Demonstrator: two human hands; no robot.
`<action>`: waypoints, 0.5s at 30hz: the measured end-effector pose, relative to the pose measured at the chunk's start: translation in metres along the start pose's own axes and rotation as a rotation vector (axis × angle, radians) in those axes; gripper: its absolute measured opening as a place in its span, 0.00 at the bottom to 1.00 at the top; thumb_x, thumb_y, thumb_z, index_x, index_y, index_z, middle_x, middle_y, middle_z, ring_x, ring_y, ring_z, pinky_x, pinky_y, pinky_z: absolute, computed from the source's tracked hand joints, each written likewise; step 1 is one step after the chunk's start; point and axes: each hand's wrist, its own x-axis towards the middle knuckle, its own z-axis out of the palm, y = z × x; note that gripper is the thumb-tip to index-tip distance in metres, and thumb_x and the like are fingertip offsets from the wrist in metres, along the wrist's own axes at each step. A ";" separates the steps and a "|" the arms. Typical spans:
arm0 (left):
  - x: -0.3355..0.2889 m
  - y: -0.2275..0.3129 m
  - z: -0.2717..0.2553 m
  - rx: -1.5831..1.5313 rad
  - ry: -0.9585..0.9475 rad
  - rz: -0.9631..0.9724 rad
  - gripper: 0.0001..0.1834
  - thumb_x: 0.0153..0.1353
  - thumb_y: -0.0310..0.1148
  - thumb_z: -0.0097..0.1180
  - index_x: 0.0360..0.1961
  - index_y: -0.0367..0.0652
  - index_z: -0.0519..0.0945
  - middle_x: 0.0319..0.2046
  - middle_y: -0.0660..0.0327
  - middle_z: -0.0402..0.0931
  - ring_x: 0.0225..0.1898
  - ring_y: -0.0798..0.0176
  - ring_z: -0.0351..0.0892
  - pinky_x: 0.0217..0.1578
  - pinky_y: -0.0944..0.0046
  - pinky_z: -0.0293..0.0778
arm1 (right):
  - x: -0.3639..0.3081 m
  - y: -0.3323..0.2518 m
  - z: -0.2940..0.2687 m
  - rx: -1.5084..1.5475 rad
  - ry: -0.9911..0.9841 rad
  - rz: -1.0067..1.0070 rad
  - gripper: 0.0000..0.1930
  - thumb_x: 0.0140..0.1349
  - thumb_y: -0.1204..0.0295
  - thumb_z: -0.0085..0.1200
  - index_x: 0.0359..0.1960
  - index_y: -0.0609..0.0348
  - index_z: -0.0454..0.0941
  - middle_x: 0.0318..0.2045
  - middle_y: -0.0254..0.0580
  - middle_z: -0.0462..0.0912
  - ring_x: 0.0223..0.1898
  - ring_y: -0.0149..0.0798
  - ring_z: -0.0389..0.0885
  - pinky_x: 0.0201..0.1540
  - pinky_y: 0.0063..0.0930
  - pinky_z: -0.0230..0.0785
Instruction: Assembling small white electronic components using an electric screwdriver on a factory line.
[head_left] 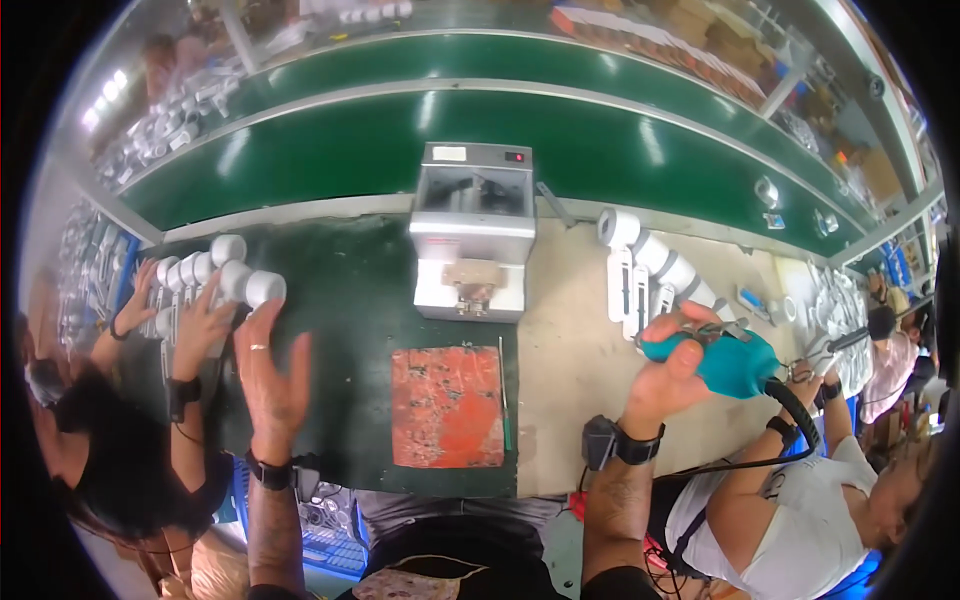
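Observation:
My right hand (665,375) is wrapped around a teal electric screwdriver (738,362) with a metal lever on its side. A thick black cable runs from its rear end. My left hand (268,385) is raised with the fingers stretched and the thumb apart. Its fingertips are at the nearest white round-headed device (266,287), and I cannot tell whether they touch it. More such white devices (205,266) stand in a row behind that one. On the right, beyond my right hand, lies another group of white devices (640,255) with long flat handles.
A grey screw feeder (472,245) stands at the middle back. In front of it lie a worn red mat (447,408) and a thin green-handled screwdriver (506,425). A green conveyor (330,150) runs behind. Co-workers' hands (200,330) work close on the left; another person (800,500) sits at right.

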 end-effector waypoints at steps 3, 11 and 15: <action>0.031 0.094 0.027 -0.534 -0.267 0.080 0.17 0.62 0.27 0.61 0.52 0.38 0.78 0.47 0.51 0.78 0.44 0.57 0.81 0.46 0.60 0.77 | 0.002 -0.001 -0.009 0.056 0.027 0.040 0.35 0.62 0.42 0.60 0.46 0.69 0.73 0.21 0.39 0.77 0.23 0.33 0.76 0.25 0.24 0.68; 0.068 0.249 0.215 -0.785 -0.321 0.124 0.26 0.62 0.43 0.61 0.49 0.29 0.72 0.45 0.43 0.74 0.47 0.39 0.76 0.51 0.48 0.72 | 0.001 0.006 -0.021 -0.033 0.069 0.007 0.33 0.63 0.43 0.60 0.46 0.68 0.73 0.24 0.40 0.78 0.23 0.32 0.76 0.26 0.22 0.67; 0.072 0.239 0.279 -0.696 -0.334 -0.058 0.26 0.60 0.47 0.63 0.43 0.32 0.75 0.42 0.43 0.75 0.46 0.40 0.76 0.50 0.46 0.71 | 0.000 0.000 -0.017 0.005 0.054 0.061 0.32 0.62 0.46 0.61 0.48 0.67 0.70 0.28 0.42 0.80 0.24 0.32 0.78 0.27 0.23 0.69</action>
